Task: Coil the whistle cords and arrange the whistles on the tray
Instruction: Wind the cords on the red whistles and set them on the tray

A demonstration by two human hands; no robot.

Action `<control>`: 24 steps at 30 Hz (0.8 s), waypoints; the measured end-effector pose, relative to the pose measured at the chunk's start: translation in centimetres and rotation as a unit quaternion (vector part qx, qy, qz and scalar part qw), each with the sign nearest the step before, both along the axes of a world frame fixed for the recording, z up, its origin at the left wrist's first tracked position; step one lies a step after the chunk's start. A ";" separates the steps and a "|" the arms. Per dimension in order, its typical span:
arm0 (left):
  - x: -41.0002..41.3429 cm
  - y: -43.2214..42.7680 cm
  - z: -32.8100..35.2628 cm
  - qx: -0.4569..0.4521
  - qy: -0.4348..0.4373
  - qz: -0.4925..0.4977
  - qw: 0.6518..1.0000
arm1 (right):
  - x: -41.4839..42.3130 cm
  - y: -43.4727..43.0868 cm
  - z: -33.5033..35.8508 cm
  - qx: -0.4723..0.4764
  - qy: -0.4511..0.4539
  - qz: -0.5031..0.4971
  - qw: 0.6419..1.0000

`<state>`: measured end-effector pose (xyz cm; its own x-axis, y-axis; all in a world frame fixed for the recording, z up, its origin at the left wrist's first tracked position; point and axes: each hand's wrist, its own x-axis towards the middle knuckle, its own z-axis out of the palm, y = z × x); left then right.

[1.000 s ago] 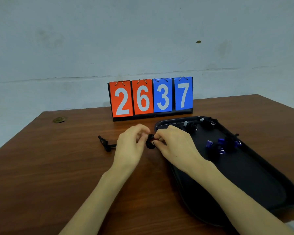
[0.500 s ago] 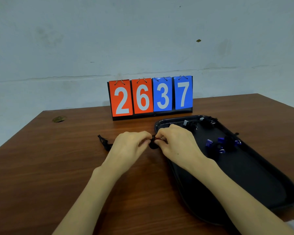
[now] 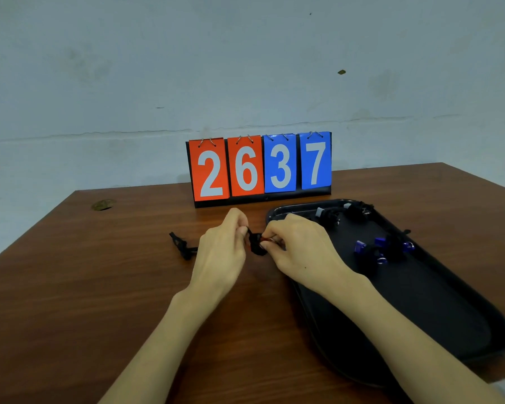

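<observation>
Head view: at frame centre the 2 hands meet just above the tabletop [image 3: 99, 287]. The left hand [image 3: 222, 252] has its fingertips drawn narrow, pinching the black cord [image 3: 256, 243]. The right hand [image 3: 298, 252] pinches the same cord's small coil, where a red speck, possibly a whistle, is mostly hidden by fingers. The cord's loose end [image 3: 182, 247] lies left of the left hand. At right, blue whistles [image 3: 382, 247] lie on the black tray [image 3: 420, 301], their dark cords hard to separate.
</observation>
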<state>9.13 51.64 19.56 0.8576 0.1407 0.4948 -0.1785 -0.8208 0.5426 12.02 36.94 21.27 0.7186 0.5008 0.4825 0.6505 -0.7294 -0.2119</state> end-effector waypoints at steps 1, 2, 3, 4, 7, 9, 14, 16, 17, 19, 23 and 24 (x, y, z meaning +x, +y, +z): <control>0.1 0.0 0.0 -0.012 0.001 0.006 1.000 | 0.0 0.1 0.0 0.004 -0.001 0.002 1.000; 0.2 0.1 0.0 -0.023 0.003 0.007 1.000 | -0.1 0.1 0.0 0.005 0.003 0.003 1.000; 0.3 0.0 -0.1 -0.036 0.005 0.001 0.999 | -0.2 0.1 0.1 0.004 0.012 0.002 1.000; 0.3 0.0 -0.1 -0.055 0.007 -0.010 0.998 | -0.1 0.0 0.2 0.008 0.024 0.001 1.000; 0.4 -0.1 0.1 -0.123 0.014 -0.070 0.990 | 0.3 -0.6 1.3 0.112 0.089 0.006 0.990; 0.4 -0.6 0.3 -0.191 0.015 -0.131 0.973 | 0.3 -1.2 2.2 0.211 0.151 0.021 0.965; -0.8 -2.7 0.2 -0.271 0.029 -0.222 0.936 | -1.0 -3.8 2.8 0.244 0.235 0.029 0.940; -1.6 -4.0 0.0 -0.240 0.051 -0.258 0.934 | -2.2 -5.7 2.3 0.259 0.292 0.020 0.921; -2.1 -4.7 -0.1 -0.224 0.066 -0.269 0.934 | -3.0 -6.6 2.0 0.271 0.329 0.032 0.904; -2.7 -6.0 -0.4 -0.211 0.087 -0.280 0.932 | -4.5 -8.2 1.2 0.244 0.338 0.048 0.908; -3.3 -7.4 -1.2 -0.188 0.111 -0.306 0.927 | -6.4 -10.4 -0.5 0.206 0.241 -0.028 0.948; -3.3 -7.4 -1.4 -0.184 0.114 -0.304 0.928 | -6.7 -10.8 -0.7 0.221 0.223 -0.046 0.948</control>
<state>5.80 44.25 18.19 0.9098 -0.2808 0.3058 -0.3948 -0.3576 0.8463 5.35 26.18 20.59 0.9317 0.2448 0.2683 0.3616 -0.5546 -0.7495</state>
